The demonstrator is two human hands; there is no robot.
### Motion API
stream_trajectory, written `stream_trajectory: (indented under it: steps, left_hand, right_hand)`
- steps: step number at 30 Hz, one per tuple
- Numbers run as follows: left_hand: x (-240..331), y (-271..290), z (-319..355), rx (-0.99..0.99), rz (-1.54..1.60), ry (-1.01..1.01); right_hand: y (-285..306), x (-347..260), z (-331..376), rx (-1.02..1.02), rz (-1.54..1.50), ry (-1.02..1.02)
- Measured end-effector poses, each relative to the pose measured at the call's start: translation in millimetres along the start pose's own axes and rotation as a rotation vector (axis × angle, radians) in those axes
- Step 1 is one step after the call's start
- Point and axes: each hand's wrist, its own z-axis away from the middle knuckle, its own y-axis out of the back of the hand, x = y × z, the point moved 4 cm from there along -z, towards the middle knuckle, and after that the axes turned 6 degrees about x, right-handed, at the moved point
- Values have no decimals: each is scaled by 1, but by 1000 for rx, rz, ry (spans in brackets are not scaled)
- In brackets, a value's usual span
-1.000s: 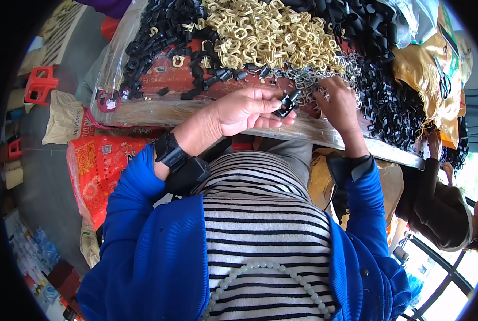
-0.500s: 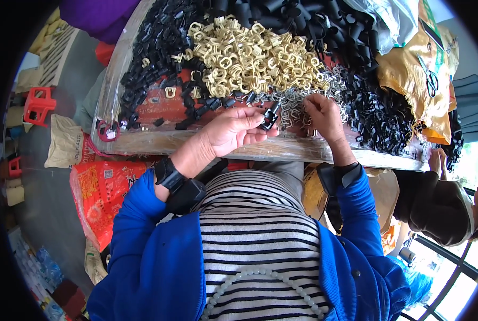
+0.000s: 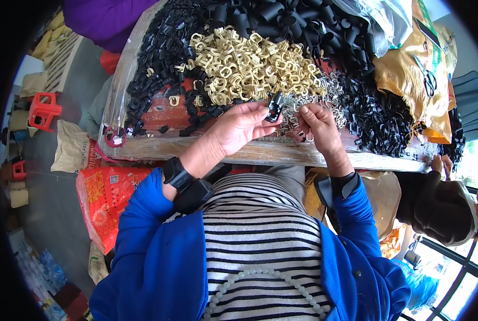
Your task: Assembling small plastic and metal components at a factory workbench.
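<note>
My left hand (image 3: pixel 240 127) grips a small black plastic part (image 3: pixel 274 107) between thumb and fingers, above the near edge of the table. To its right, my right hand (image 3: pixel 322 130) is closed in a pinch; what its fingertips hold, if anything, is too small to make out. Beneath and beyond that hand lies a heap of small silver bent-metal pieces (image 3: pixel 332 103). A larger pile of gold-coloured metal loops (image 3: pixel 255 67) spreads just beyond both hands.
Small black plastic pieces (image 3: pixel 158 64) cover the table's left side, and more (image 3: pixel 378 120) lie at right. Black tubes (image 3: pixel 271 18) are heaped at the far side. An orange woven sack (image 3: pixel 404 75) carries scissors (image 3: pixel 429 83). Another person's hand (image 3: pixel 441 163) is at the right corner.
My right hand has lifted slightly off the silver pieces and turned, its fingertips nearer my left hand. My left hand has moved slightly right and up with the black part, which is now more upright.
</note>
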Motion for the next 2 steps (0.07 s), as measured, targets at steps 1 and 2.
stream_trajectory:
  steps: [1, 2]
  left_hand:
    - [0, -2, -1, -1, 16, -25]
    - [0, -6, -2, -2, 31, -49]
  right_hand:
    - [-5, -2, 3, -16, -45, -22]
    - [-10, -4, 6, -32, -89, -43]
